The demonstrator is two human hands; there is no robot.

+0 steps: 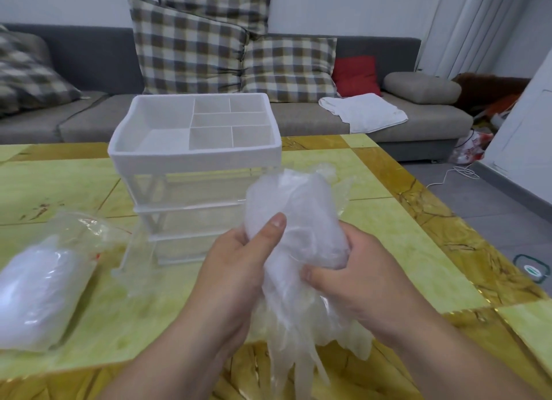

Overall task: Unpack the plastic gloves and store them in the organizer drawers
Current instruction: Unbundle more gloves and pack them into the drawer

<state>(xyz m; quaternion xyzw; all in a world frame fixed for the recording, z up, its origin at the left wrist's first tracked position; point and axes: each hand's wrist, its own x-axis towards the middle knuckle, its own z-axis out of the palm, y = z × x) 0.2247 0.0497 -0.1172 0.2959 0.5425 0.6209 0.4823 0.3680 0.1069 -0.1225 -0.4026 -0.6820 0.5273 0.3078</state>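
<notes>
- Stretching across the back of the room, a grey sofa [313,115] carries checked cushions [191,50] and a white cloth [364,111].
- A yellow-green and gold table [397,244] fills the foreground.
- The organizer [194,157] stands on the table's far middle: a white divided tray on top, clear drawers [191,217] stacked beneath it.
- A clear bag of gloves [38,292] lies on the table at the left, well apart from the hands, its mouth crumpled.
- A loose bundle of plastic gloves [298,220] is held above the table, just in front of the organizer, its glove fingers hanging down toward the person.
- The left hand [236,268] grips the bundle's left side, thumb pressed on top.
- The right hand [358,274] clutches its right side, fingers curled into the plastic.
</notes>
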